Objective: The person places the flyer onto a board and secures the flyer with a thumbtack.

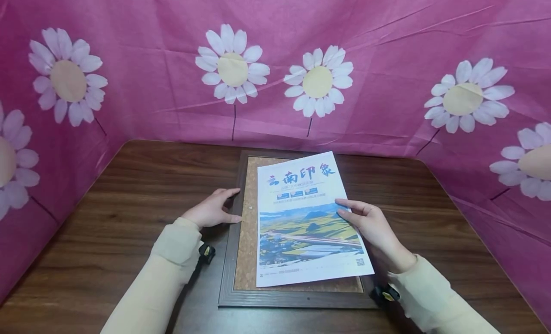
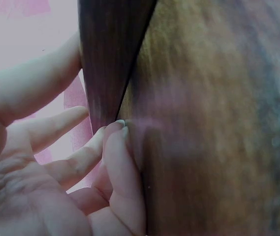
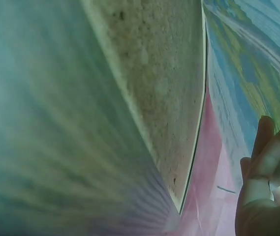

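Observation:
A dark picture frame (image 1: pixel 230 272) with a speckled brown board (image 1: pixel 247 257) inside lies flat on the table. Over it is a printed sheet (image 1: pixel 297 238) with coloured lettering and a landscape, slightly tilted. My left hand (image 1: pixel 213 207) grips the frame's left rail, thumb across the top; in the left wrist view its fingers (image 2: pixel 122 162) bend against the rail's outer side. My right hand (image 1: pixel 374 226) pinches the sheet by its right edge. In the right wrist view the sheet (image 3: pixel 243 73) stands away from the board, with fingers (image 3: pixel 272 152) against it.
The wooden table (image 1: pixel 107 238) extends to both sides of the frame. A pink cloth (image 1: pixel 163 94) with white flowers hangs along the table's back and sides. Small black devices (image 1: pixel 207 252) are strapped at both wrists.

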`<state>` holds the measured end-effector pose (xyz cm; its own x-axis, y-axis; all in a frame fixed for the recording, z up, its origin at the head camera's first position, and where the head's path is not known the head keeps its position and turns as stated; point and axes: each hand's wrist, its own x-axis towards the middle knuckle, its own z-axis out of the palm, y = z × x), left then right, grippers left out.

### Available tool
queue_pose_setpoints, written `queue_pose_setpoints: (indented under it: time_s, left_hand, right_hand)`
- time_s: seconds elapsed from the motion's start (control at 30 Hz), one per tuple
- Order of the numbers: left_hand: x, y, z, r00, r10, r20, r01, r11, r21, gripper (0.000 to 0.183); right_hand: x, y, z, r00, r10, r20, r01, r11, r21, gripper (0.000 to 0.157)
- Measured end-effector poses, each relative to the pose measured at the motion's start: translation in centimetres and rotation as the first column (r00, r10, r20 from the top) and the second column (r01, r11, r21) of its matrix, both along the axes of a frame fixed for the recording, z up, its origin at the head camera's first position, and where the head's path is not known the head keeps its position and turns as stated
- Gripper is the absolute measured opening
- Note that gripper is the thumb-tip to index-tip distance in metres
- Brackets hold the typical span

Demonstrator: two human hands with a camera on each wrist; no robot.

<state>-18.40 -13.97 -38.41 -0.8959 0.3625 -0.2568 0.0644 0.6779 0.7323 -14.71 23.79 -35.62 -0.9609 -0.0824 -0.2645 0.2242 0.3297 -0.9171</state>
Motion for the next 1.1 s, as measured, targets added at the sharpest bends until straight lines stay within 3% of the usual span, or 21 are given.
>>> queue_pose_setpoints:
  time_s: [0.43,0.8,1.1]
  left_hand:
    - [0.1,-0.1,-0.1,1.0,-0.007,-0.015,0.007,1.0,0.007,0.081]
    - [0.0,0.0,0.0,1.0,-0.012,-0.022,0.012,1.0,0.002,0.081]
    - [0.0,0.1,0.1,1.0,-0.008,-0.017,0.008,1.0,0.008,0.081]
  right_hand:
    - [-0.9,-1.0,-0.5,0.991,0.135,0.004,-0.135,0.983,0.127,0.045]
    - [-2.0,-1.5,-0.5,0.986,0.166,-0.017,-0.161,0.975,0.154,0.044]
    - [-2.5,-1.8,-0.8,0.969,0.24,-0.065,-0.21,0.929,0.304,0.041]
